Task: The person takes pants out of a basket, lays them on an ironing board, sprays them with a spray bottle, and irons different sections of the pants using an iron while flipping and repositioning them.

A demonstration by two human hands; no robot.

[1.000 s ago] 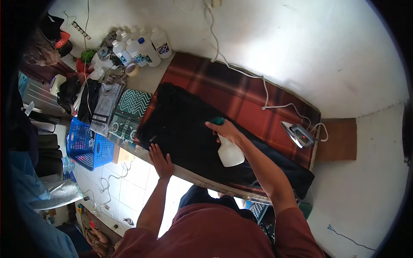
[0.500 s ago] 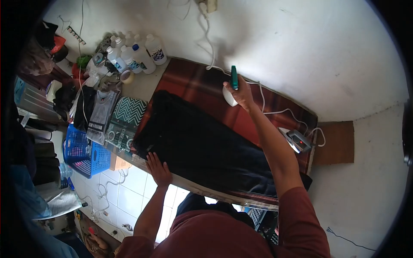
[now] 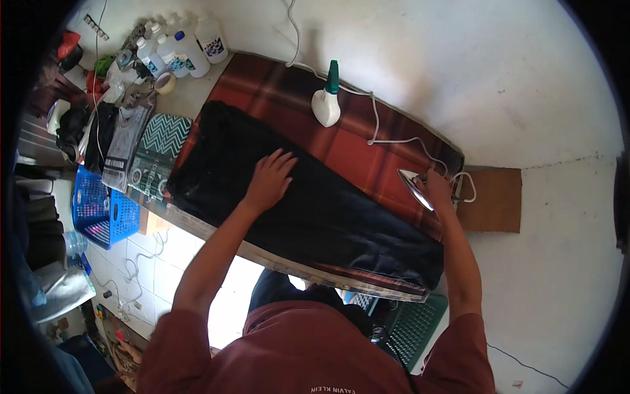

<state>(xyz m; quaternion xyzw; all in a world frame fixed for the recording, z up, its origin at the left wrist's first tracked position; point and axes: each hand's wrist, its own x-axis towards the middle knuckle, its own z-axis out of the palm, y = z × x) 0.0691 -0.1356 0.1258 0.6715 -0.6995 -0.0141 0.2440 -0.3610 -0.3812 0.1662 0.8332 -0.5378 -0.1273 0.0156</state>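
Observation:
Black trousers (image 3: 308, 197) lie folded lengthwise across a red and dark plaid ironing cloth (image 3: 354, 148). My left hand (image 3: 270, 180) rests flat on them, fingers spread, left of the middle. At the right end of the cloth, my right hand (image 3: 436, 190) is wrapped round the handle of a clothes iron (image 3: 413, 185), whose metal soleplate faces left and appears tilted up. A white spray bottle (image 3: 326, 108) with a green trigger head stands behind the trousers, out of both hands. The iron's white cord (image 3: 420, 139) runs along the back of the cloth.
Several plastic bottles (image 3: 190, 56) and a tape roll (image 3: 165, 83) stand at the back left. Folded, patterned fabric (image 3: 164, 134) lies beside the trousers. A blue basket (image 3: 125, 220) sits below the left edge. Brown cardboard (image 3: 492, 197) lies right of the cloth, by the wall.
My right hand has let go of the spray bottle, now standing on the cloth, and taken hold of the iron. My left hand has moved from the front edge onto the trousers. The view has shifted.

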